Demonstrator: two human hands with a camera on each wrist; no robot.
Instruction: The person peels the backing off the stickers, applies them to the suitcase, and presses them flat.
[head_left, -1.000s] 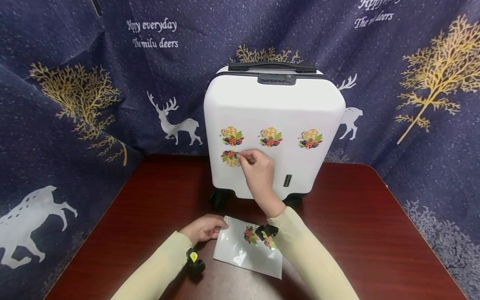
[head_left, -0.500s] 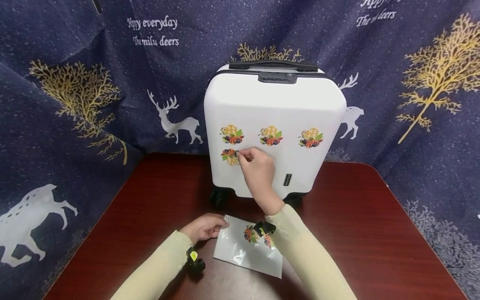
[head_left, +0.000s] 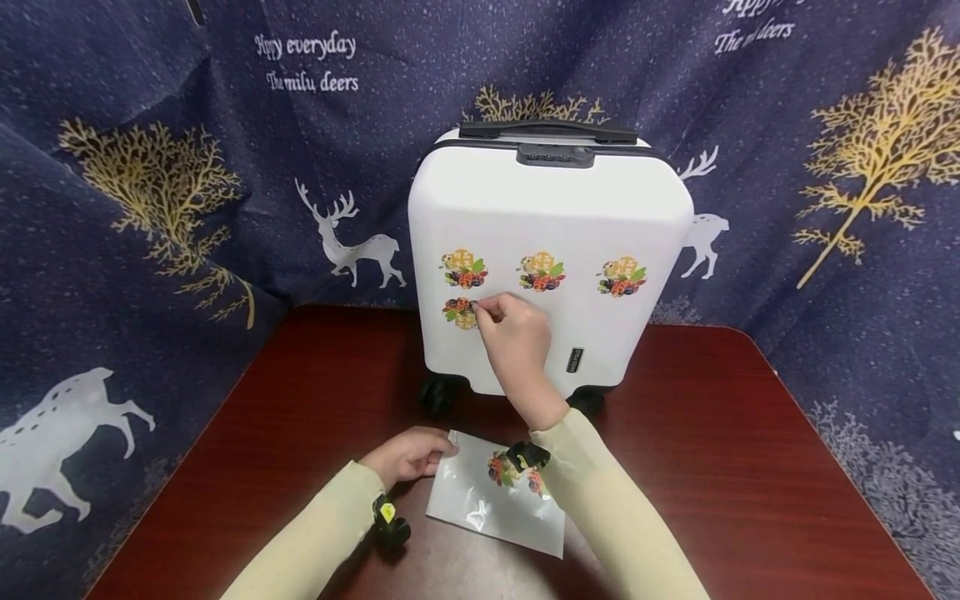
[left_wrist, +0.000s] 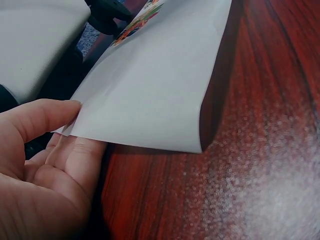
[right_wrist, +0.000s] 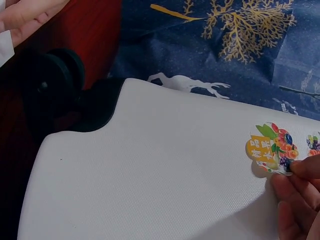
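Note:
My right hand pinches the edge of a fruit sticker between thumb and fingers, against the front of a white suitcase. In the right wrist view the fruit sticker casts a shadow on the ribbed shell, so part of it stands off the surface. It is upside down compared with the three similar stickers in a row above. Low on the left, my left hand holds the corner of a white sticker sheet between thumb and fingers. More fruit stickers show on that sheet, partly hidden by the right wrist.
The suitcase stands upright on black wheels on a dark red wooden table. A black name plate sits low on its front. Behind hangs a blue cloth printed with deer and golden trees.

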